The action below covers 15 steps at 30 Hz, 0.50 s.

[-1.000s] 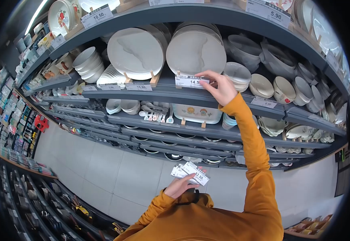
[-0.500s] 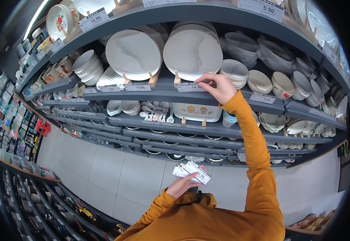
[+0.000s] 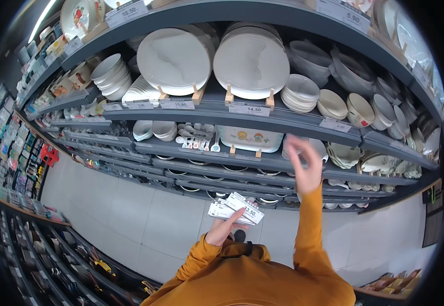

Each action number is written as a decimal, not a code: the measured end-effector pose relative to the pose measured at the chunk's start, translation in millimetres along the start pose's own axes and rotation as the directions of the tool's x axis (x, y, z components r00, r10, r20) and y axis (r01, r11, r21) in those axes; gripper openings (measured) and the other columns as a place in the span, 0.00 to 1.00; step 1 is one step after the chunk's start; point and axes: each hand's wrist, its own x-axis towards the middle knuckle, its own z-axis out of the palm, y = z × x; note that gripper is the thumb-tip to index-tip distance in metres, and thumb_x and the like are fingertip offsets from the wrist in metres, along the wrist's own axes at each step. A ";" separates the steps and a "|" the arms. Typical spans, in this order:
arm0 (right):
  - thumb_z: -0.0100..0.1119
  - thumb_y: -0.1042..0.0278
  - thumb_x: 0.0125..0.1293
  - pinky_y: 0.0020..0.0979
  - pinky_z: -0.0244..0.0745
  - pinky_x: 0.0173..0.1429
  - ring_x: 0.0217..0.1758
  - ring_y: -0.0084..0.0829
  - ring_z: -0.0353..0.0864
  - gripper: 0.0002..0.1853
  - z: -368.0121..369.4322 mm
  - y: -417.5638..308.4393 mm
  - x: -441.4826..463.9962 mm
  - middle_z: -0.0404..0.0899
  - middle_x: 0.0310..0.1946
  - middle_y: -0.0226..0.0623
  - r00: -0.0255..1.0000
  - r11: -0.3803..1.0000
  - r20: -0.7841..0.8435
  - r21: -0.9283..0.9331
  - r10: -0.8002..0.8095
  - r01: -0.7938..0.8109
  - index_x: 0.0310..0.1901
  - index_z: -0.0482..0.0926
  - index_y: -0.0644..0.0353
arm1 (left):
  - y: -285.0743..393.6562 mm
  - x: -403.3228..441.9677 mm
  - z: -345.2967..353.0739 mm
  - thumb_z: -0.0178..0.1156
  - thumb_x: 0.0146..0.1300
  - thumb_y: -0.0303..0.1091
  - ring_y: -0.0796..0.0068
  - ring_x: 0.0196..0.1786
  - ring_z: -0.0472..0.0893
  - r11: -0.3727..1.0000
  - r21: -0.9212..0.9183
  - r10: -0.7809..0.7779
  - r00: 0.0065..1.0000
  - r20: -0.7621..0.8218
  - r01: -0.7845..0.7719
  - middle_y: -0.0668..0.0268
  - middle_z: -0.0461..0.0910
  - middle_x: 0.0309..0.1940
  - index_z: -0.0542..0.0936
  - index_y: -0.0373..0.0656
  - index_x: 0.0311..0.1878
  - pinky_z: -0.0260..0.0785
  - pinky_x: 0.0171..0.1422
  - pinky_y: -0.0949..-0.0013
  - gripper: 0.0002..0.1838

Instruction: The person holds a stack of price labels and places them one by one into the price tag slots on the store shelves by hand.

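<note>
14.50 tag point(image 3: 249, 109) looks sorted, sitting on the shelf edge point(image 3: 303, 124). Left hand point(image 3: 224, 229) is gripping a fan of cards point(image 3: 234, 210) that aren't on any shelf; right hand point(image 3: 309, 166) is blurry, fingers loosely open, seemingly empty.

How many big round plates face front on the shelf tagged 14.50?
2: left plate above the 15.80 tag, right plate above the 14.50 tag. More plates stand behind, partly hidden.
</note>
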 end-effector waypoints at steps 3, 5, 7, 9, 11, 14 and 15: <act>0.55 0.71 0.70 0.26 0.76 0.43 0.36 0.23 0.80 0.07 14.0 37.4 -102.5 0.80 0.32 0.34 0.892 0.811 0.196 0.373 0.406 -0.451 0.42 0.77 0.65 | -13.9 4.2 -9.3 0.57 0.69 0.41 0.75 0.44 0.83 0.995 0.096 -0.016 0.990 -0.141 0.030 0.62 0.81 0.48 0.71 0.38 0.61 0.73 0.37 0.78 0.22; 0.54 0.70 0.71 0.28 0.77 0.41 0.34 0.25 0.80 0.07 25.2 49.1 -168.1 0.80 0.31 0.34 0.788 0.629 0.306 0.479 0.534 -0.612 0.40 0.76 0.66 | -26.4 9.2 -13.9 0.58 0.68 0.43 0.76 0.40 0.84 0.990 0.139 0.035 0.996 -0.086 -0.023 0.64 0.82 0.44 0.73 0.38 0.58 0.69 0.31 0.80 0.22; 0.59 0.72 0.67 0.27 0.77 0.42 0.35 0.23 0.81 0.06 26.5 41.2 -198.6 0.81 0.32 0.35 0.735 0.550 0.327 0.502 0.594 -0.667 0.40 0.76 0.66 | -30.8 10.8 -12.6 0.59 0.68 0.40 0.76 0.39 0.83 0.986 0.165 0.000 0.999 -0.052 0.008 0.64 0.82 0.43 0.74 0.38 0.56 0.71 0.31 0.78 0.19; 0.62 0.74 0.65 0.25 0.77 0.42 0.35 0.23 0.81 0.07 23.3 36.5 -213.8 0.81 0.32 0.36 0.747 0.593 0.276 0.470 0.605 -0.654 0.41 0.76 0.67 | -31.1 9.9 -9.2 0.59 0.67 0.32 0.74 0.41 0.82 0.976 0.178 -0.122 0.992 -0.043 0.128 0.62 0.81 0.44 0.74 0.36 0.54 0.77 0.37 0.72 0.15; 0.64 0.74 0.63 0.24 0.76 0.42 0.34 0.21 0.81 0.07 16.6 32.4 -213.0 0.81 0.31 0.35 0.791 0.712 0.190 0.352 0.581 -0.608 0.38 0.77 0.67 | -42.4 13.0 -6.5 0.59 0.68 0.36 0.76 0.40 0.82 0.981 0.158 -0.120 0.993 0.020 0.115 0.63 0.81 0.42 0.76 0.37 0.53 0.75 0.33 0.75 0.16; 0.66 0.74 0.61 0.23 0.75 0.41 0.33 0.20 0.81 0.07 7.4 24.5 -203.5 0.81 0.28 0.33 0.835 0.813 0.093 0.191 0.543 -0.550 0.32 0.79 0.68 | -51.2 16.6 -0.9 0.59 0.68 0.44 0.80 0.39 0.82 0.977 0.206 -0.069 0.993 0.093 0.049 0.67 0.82 0.41 0.78 0.39 0.52 0.71 0.28 0.79 0.19; 0.66 0.74 0.61 0.22 0.75 0.41 0.33 0.20 0.81 0.07 6.4 24.4 -205.4 0.81 0.28 0.34 0.835 0.813 0.089 0.192 0.543 -0.549 0.32 0.79 0.68 | -49.4 16.3 0.4 0.59 0.68 0.44 0.81 0.39 0.81 0.971 0.237 -0.070 0.992 0.102 0.044 0.67 0.82 0.40 0.78 0.39 0.52 0.71 0.28 0.79 0.18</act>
